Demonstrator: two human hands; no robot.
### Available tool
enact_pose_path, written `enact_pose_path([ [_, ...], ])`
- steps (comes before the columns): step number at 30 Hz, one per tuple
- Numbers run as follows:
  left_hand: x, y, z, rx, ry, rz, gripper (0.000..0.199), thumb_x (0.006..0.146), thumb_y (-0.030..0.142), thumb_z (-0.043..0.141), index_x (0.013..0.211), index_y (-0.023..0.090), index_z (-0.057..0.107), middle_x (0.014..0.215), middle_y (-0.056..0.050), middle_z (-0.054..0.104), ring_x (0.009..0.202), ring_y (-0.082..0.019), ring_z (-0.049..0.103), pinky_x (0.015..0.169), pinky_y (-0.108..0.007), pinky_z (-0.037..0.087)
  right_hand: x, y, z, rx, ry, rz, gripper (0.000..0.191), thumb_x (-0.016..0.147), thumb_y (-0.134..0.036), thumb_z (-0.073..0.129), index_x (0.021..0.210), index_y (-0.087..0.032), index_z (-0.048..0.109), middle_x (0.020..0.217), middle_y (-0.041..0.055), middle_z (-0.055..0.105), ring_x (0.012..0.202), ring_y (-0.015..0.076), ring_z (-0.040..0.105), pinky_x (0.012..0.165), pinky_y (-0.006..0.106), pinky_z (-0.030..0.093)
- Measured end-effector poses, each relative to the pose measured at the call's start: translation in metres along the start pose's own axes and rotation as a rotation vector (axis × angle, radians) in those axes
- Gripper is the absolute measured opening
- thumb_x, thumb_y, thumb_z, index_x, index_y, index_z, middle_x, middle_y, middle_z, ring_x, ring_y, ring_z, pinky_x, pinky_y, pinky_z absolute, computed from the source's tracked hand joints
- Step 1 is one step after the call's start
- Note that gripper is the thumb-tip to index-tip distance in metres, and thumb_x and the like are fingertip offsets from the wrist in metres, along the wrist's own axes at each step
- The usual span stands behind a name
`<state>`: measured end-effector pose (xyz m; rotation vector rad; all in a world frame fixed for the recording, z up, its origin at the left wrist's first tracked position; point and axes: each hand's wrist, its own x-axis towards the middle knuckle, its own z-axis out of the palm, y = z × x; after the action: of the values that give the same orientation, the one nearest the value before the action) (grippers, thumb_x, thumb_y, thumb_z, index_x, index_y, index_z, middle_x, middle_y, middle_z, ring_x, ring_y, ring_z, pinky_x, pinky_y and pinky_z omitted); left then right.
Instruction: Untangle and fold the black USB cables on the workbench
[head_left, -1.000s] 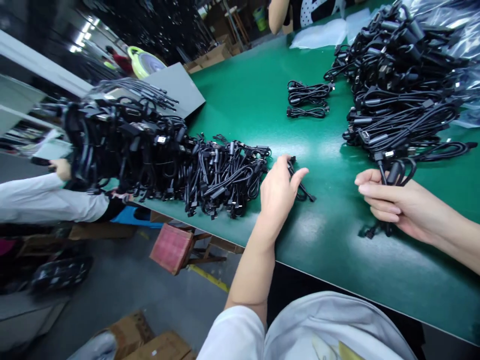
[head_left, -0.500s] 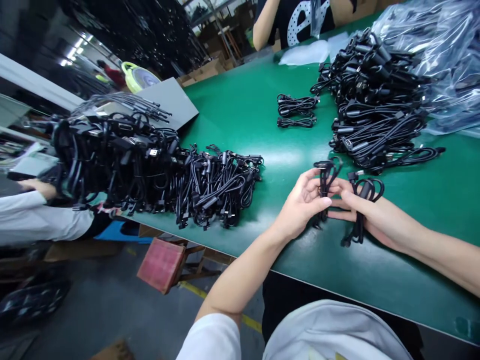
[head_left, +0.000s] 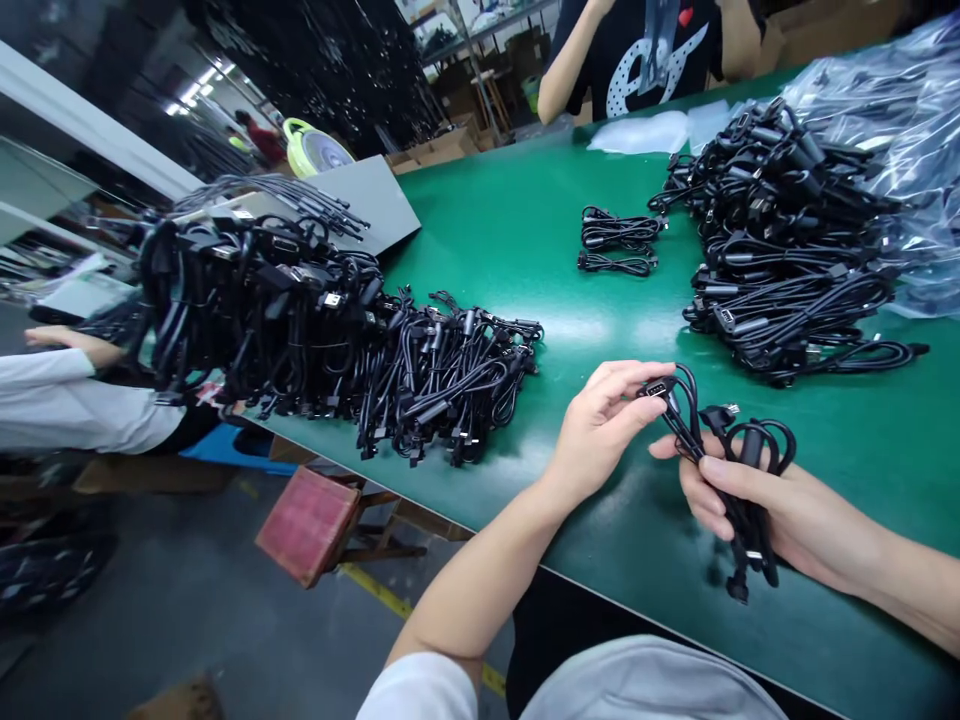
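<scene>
Between the thumb and fingers of my left hand (head_left: 604, 425) is the connector end of a bundled black cable (head_left: 681, 425). My right hand (head_left: 780, 500) is closed round the lower part of that cable and round a second coiled black cable (head_left: 765, 445), whose loops stick out above the thumb. Plugs hang below the right palm. Both hands are just above the green table near its front edge. Beyond them lies a big pile of bundled black cables (head_left: 795, 290), and two neat cable bundles (head_left: 619, 232) lie to its left.
A long heap of black cables (head_left: 442, 375) covers the table's left part, beside a grey box (head_left: 375, 205). Clear plastic bags (head_left: 900, 120) are at the back right. A co-worker (head_left: 652, 60) sits opposite; another person's sleeve (head_left: 75, 400) shows at left. A red stool (head_left: 309, 525) stands below.
The left hand's cable has tilted, its connector now facing me, and its lower part has come into my right hand beside the other cable. The camera view has shifted slightly.
</scene>
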<state>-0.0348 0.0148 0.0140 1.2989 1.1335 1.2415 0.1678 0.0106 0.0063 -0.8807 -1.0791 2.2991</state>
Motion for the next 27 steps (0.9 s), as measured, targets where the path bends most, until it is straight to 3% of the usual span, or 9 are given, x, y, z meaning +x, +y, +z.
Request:
enact_pose_path([
  [12, 0.001, -0.003, 0.002, -0.009, 0.007, 0.01, 0.027, 0.089, 0.034, 0.073, 0.114, 0.025, 0.077, 0.121, -0.007, 0.063, 0.106, -0.018, 0.061, 0.101, -0.033, 0.051, 0.001, 0.007, -0.009, 0.053, -0.017, 0.029, 0.037, 0.096, -0.045, 0.064, 0.126, -0.023, 0.071, 0.073, -0.0012, 0.057, 0.066, 0.013, 0.054, 0.064, 0.027, 0.043],
  [18, 0.002, -0.003, 0.004, -0.015, -0.005, -0.024, 0.026, 0.086, 0.034, 0.075, 0.11, 0.023, 0.078, 0.116, -0.007, 0.063, 0.101, -0.017, 0.061, 0.097, -0.033, 0.053, 0.006, 0.001, -0.006, -0.02, 0.088, -0.001, 0.034, 0.088, -0.052, 0.073, 0.107, -0.024, 0.078, 0.086, 0.0037, 0.068, 0.081, 0.0191, 0.061, 0.077, 0.033, 0.05],
  [22, 0.0, -0.004, 0.007, -0.083, -0.123, -0.117, 0.028, 0.084, 0.035, 0.077, 0.108, 0.021, 0.077, 0.116, -0.007, 0.059, 0.085, -0.012, 0.063, 0.081, -0.029, 0.057, 0.01, 0.0, -0.01, -0.228, 0.225, -0.081, 0.032, 0.078, -0.052, 0.084, 0.095, -0.026, 0.079, 0.097, 0.0045, 0.074, 0.1, 0.0257, 0.063, 0.093, 0.039, 0.047],
  [27, 0.0, -0.003, 0.007, -0.304, -0.261, -0.21, 0.045, 0.083, 0.032, 0.08, 0.124, 0.021, 0.066, 0.104, -0.004, 0.062, 0.073, -0.01, 0.066, 0.079, -0.029, 0.054, 0.008, -0.003, -0.014, -0.259, 0.208, -0.129, 0.031, 0.078, -0.053, 0.083, 0.088, -0.024, 0.079, 0.089, 0.0021, 0.073, 0.09, 0.0213, 0.062, 0.085, 0.033, 0.047],
])
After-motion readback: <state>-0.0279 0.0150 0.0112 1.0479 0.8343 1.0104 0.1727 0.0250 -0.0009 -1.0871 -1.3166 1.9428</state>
